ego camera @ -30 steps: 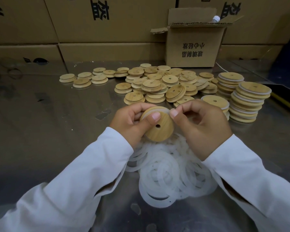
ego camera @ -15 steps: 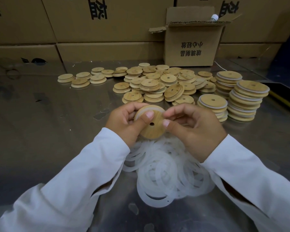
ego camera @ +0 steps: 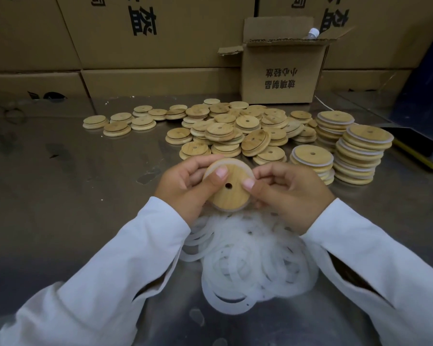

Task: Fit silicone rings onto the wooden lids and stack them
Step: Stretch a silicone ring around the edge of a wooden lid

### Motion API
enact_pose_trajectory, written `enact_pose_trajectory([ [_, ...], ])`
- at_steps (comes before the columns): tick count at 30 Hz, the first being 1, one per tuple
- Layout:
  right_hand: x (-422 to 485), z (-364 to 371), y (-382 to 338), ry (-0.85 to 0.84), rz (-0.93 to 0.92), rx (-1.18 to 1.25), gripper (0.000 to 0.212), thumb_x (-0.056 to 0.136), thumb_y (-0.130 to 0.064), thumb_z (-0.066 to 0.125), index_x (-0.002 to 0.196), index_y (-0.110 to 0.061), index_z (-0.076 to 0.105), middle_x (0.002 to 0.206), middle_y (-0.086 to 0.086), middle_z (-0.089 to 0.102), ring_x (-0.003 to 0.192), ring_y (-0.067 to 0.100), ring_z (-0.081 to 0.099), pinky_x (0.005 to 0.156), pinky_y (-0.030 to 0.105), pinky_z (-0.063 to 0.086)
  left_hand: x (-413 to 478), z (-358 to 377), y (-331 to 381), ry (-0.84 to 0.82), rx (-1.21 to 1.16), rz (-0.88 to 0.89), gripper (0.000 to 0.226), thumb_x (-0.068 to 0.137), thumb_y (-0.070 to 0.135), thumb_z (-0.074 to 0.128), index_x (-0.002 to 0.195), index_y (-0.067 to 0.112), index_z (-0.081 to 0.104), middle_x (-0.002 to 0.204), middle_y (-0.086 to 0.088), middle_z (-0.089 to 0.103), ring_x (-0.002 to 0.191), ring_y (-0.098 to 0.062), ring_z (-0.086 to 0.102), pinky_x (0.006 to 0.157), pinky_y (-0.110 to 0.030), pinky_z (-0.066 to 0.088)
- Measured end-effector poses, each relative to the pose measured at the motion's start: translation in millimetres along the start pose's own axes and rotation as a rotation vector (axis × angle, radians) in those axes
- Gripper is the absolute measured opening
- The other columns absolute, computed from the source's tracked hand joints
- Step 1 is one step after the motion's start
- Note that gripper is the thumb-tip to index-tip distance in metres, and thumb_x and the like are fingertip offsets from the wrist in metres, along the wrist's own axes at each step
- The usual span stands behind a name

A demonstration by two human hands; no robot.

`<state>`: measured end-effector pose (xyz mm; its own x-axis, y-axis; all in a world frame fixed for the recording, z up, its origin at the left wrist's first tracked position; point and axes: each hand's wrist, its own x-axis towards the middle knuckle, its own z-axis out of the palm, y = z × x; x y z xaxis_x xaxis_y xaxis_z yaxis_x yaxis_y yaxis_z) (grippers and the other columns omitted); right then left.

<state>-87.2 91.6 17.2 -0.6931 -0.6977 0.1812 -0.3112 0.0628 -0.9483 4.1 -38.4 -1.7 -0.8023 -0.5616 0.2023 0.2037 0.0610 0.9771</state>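
Wooden, light and stiff by the look: holding the lid (ego camera: 229, 193) over the heap of rings (ego camera: 248, 265) near the bench (ego camera: 73, 183) front edge. Gripping its left rim with the left hand (ego camera: 185, 188), fingers curled behind, thumb flat on the face; pinching the right rim with the right hand (ego camera: 288, 196), thumb beside the centre hole. Seems to have a pale ring (ego camera: 231, 160) nearly seated round the rim. Best to hold by the rim, not the smooth face, and walk the soft, stretchy ring home with the thumbs. Ringed stacks (ego camera: 360, 156) toward the right edge; bare lids (ego camera: 225, 131) strewn toward the back edge
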Motion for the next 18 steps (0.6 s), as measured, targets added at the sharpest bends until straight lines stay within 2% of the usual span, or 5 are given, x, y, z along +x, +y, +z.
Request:
enact_pose_trajectory([
  [2,6.2,-11.2,1.1,0.113,0.012,0.02,0.008,0.078,-0.018,0.068,0.071,-0.018,0.065,0.053,-0.004,0.06,0.048,0.006,0.053,0.056,0.015,0.047,1.3,-1.2,0.9,0.002,-0.033,-0.04,0.038,0.069,0.035,0.075,0.103,0.025,0.061,0.094,0.006,0.073,0.093,-0.011,0.067,0.078,-0.032,0.055],
  [6,22.0,-47.2,13.0,0.463,0.205,0.173,0.017,0.077,-0.031,0.071,0.063,-0.022,0.067,0.049,-0.005,0.061,0.048,0.008,0.052,0.078,0.032,0.05,1.8,-3.8,1.8,0.018,-0.01,-0.048,0.046,0.057,0.041,0.064,0.101,0.028,0.06,0.103,0.004,0.069,0.101,-0.011,0.064,0.085,-0.029,0.05],
  [10,34.1,-71.3,19.5,0.736,0.413,0.319,0.021,0.074,-0.032,0.073,0.062,-0.02,0.061,0.052,-0.003,0.061,0.042,0.004,0.051,0.057,0.023,0.05,0.4,-2.9,0.9,0.03,0.002,-0.04,0.042,0.058,0.04,0.063,0.098,0.026,0.062,0.096,0.004,0.071,0.095,-0.009,0.066,0.085,-0.028,0.05],
  [15,45.3,-75.7,31.2,0.753,0.533,0.26,0.031,0.077,-0.039,0.069,0.061,-0.014,0.058,0.056,-0.001,0.056,0.049,0.01,0.049,0.052,0.024,0.041,2.4,-4.6,-2.4,0.091,-0.031,-0.077,0.013,0.08,0.021,0.061,0.093,0.023,0.064,0.076,0.007,0.072,0.082,-0.009,0.068,0.076,-0.029,0.052],
  [18,49.0,-73.9,32.0,0.745,0.545,0.298,0.029,0.078,-0.041,0.067,0.071,-0.014,0.059,0.063,-0.001,0.056,0.052,0.008,0.05,0.049,0.022,0.042,1.5,-3.7,-2.5,0.114,-0.028,-0.076,0.011,0.085,0.014,0.058,0.092,0.02,0.064,0.072,0.006,0.07,0.077,-0.01,0.067,0.073,-0.027,0.055],
])
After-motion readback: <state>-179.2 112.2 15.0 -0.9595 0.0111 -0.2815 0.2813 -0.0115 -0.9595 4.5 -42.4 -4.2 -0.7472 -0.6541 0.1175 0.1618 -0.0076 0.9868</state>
